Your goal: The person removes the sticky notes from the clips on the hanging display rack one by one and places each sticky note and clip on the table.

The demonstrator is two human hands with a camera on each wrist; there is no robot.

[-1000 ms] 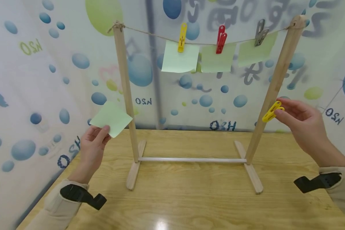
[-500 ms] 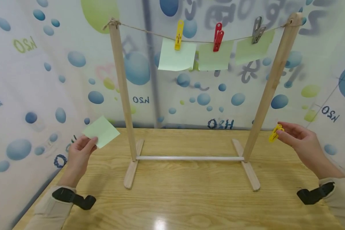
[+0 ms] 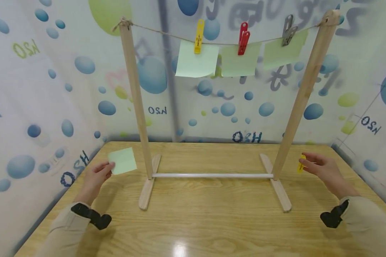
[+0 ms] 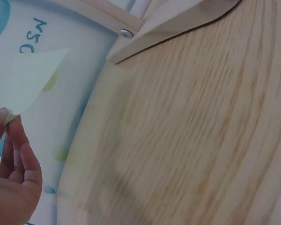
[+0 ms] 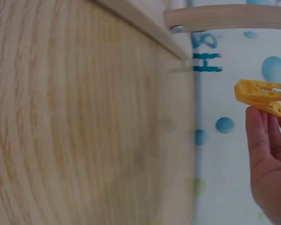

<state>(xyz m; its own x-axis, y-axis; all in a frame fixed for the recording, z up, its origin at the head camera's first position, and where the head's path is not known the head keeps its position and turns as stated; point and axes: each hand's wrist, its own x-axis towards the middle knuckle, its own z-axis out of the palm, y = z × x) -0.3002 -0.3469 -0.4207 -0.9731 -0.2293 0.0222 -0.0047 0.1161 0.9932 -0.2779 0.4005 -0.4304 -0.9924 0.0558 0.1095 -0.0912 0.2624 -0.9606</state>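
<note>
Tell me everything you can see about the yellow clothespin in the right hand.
The yellow clothespin looks like plastic, with cutouts in its two arms. The right hand pinches its handle end between thumb and fingers, leaving the blunt clamping end free and clipping nothing. In the head view it stands nearly upright, held off the table, to the right of the right wooden post.

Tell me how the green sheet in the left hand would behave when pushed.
The green sheet is probably light: the left hand supports it by one edge. It likely bends if pushed: it looks thin and curved in the left wrist view. It may droop little, extending nearly flat in the head view.
</note>
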